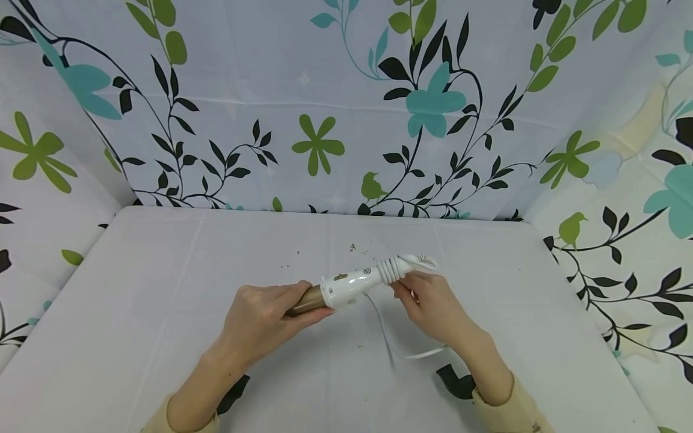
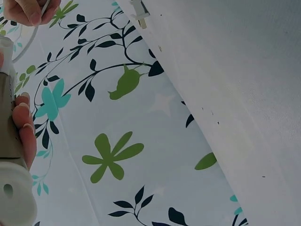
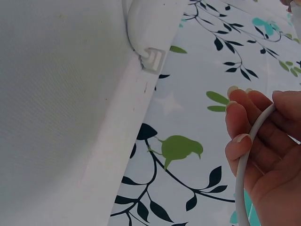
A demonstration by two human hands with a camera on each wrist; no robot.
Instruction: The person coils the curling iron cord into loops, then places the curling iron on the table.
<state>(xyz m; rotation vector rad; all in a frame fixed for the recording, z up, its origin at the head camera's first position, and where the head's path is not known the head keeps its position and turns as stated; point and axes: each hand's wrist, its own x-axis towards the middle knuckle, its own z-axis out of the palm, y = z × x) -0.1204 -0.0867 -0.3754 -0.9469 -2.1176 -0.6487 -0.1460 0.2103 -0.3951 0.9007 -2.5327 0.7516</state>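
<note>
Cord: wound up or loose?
Partly wound: the head view shows the cord coiled round the appliance near its right end, with a slack length below. The right hand holds some cord.

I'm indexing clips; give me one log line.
left hand: grips corded device; right hand: holds white cord; cord: partly wound around device

Wand (image 1: pixel 351 287), glossy white with bronze section, held slantwise, white cord (image 1: pixel 388 270) coiled round one end, remainder trailing loose.
</note>
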